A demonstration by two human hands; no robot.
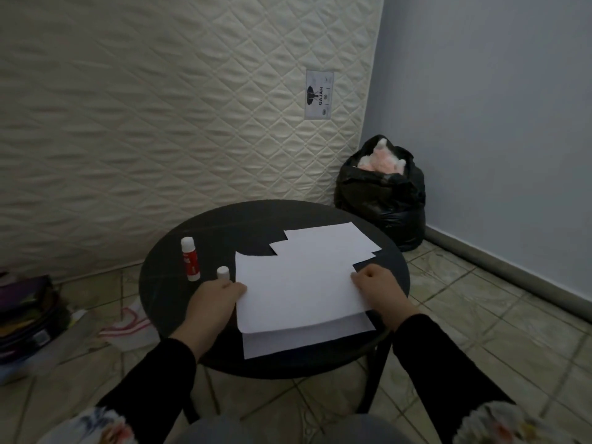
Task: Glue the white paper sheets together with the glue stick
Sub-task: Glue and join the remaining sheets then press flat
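Observation:
Several white paper sheets lie overlapping on a round black table (166,277). The top sheet (298,290) is held at its left edge by my left hand (214,299) and at its right edge by my right hand (379,291). Another sheet (304,342) shows beneath it at the front. More sheets (330,241) fan out toward the back right. A glue stick (190,259) with a red label stands upright on the table's left side. Its white cap (223,272) stands just right of it, close to my left fingers.
A quilted mattress (160,123) leans upright behind the table. A full black rubbish bag (384,200) sits in the corner at the right by the blue wall. A stack of books and a box (28,322) lies on the tiled floor at left, with a plastic bag (128,325) beside it.

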